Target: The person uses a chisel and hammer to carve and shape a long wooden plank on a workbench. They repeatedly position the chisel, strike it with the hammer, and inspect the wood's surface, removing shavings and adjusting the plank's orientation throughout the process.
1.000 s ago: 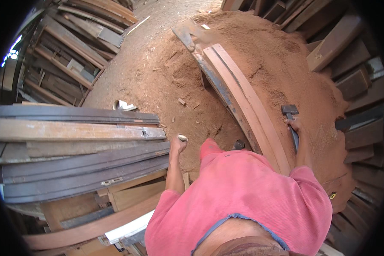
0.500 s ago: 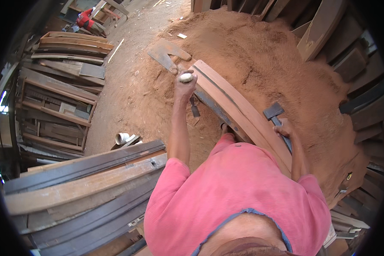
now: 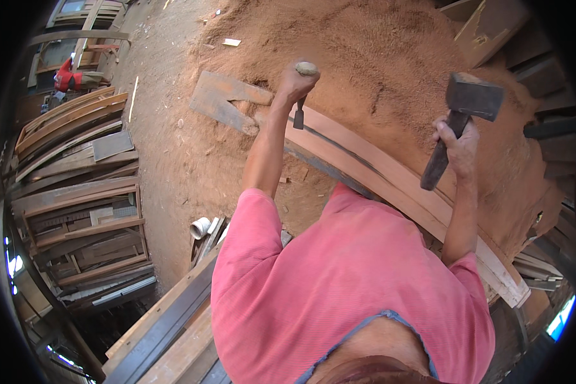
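My left hand (image 3: 294, 84) is closed around a chisel (image 3: 299, 118). Its pale rounded handle end pokes out above the fist, and the dark flat blade points down at the far end of a long reddish timber (image 3: 371, 168). A dark groove runs along that timber; whether the blade tip touches it I cannot tell. My right hand (image 3: 462, 142) grips a mallet (image 3: 475, 96) by its dark handle. The mallet's blocky dark head is raised above the right side of the timber, apart from it.
A notched grey-brown board (image 3: 219, 101) lies beyond the timber's far end. Reddish sawdust (image 3: 377, 57) is heaped ahead. Stacked frames and planks (image 3: 83, 211) line the left, more boards (image 3: 544, 96) the right. A white pot (image 3: 200, 227) sits near left. A person in red (image 3: 70, 78) is far left.
My right hand has lifted the mallet from beside the timber to above it. My left hand has moved the chisel from the timber's near side over its far end. The view has shifted.
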Action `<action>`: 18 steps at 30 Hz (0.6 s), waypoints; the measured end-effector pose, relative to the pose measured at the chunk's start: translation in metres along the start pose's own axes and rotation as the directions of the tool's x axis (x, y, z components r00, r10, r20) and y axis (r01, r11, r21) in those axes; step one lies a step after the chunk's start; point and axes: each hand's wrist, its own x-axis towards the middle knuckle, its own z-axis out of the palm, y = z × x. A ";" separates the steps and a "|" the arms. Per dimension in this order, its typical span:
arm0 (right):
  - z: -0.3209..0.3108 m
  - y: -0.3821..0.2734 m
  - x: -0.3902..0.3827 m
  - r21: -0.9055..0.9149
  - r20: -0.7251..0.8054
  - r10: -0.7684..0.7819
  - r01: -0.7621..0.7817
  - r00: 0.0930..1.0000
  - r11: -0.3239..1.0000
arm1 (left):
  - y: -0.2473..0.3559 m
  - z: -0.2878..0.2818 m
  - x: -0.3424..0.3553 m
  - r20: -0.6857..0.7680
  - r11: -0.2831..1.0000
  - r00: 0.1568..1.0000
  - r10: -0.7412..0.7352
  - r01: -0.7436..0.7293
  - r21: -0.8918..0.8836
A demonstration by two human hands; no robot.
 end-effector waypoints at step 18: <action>0.008 -0.025 0.178 0.251 -0.316 0.029 0.054 0.948 0.967 | -0.032 0.034 0.073 0.360 0.997 0.930 -0.076 0.060 0.055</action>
